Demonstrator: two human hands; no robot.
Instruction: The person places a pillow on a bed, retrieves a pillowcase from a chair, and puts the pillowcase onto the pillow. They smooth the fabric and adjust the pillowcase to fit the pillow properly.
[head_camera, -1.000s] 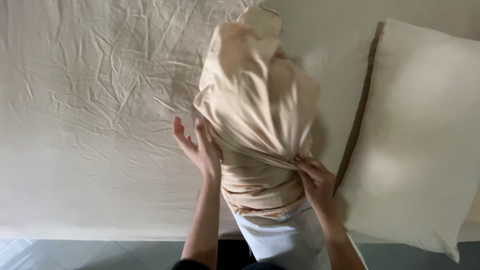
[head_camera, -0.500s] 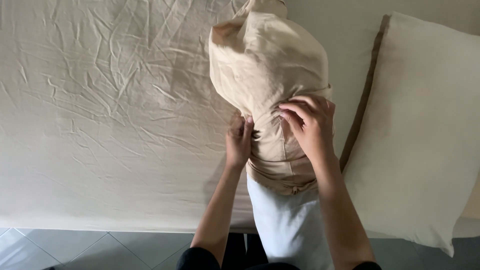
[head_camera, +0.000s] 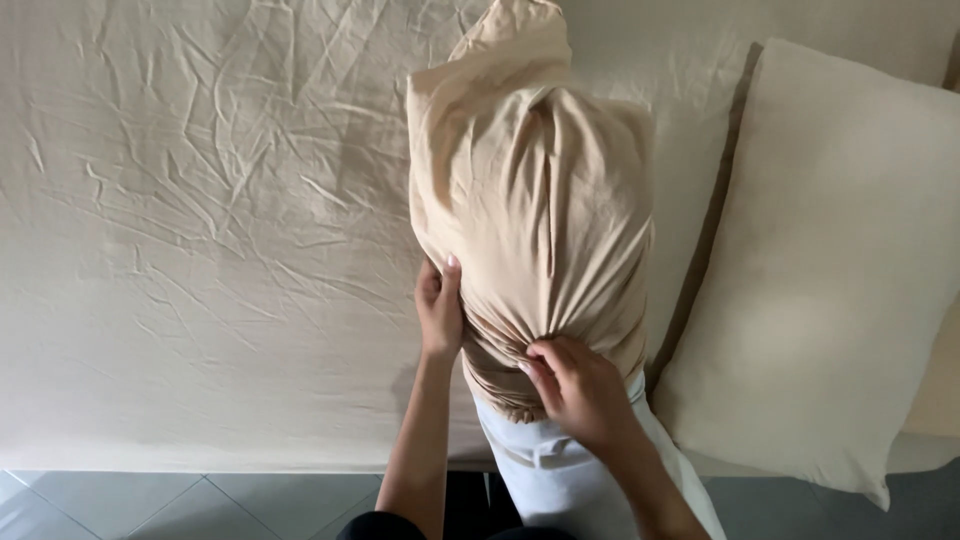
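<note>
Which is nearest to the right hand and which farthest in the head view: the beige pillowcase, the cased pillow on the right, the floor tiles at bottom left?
1. Beige pillowcase, pinched in the right hand.
2. Cased pillow, lying to its right on the bed.
3. Floor tiles, far off at bottom left, past the left hand.

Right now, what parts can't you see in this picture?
- Most of the white pillow: the beige pillowcase covers it, head view.
- Right hand fingertips: buried in bunched cloth.
- Left hand palm: pressed against the case.
- Second pillow: cut off by the right edge.
</note>
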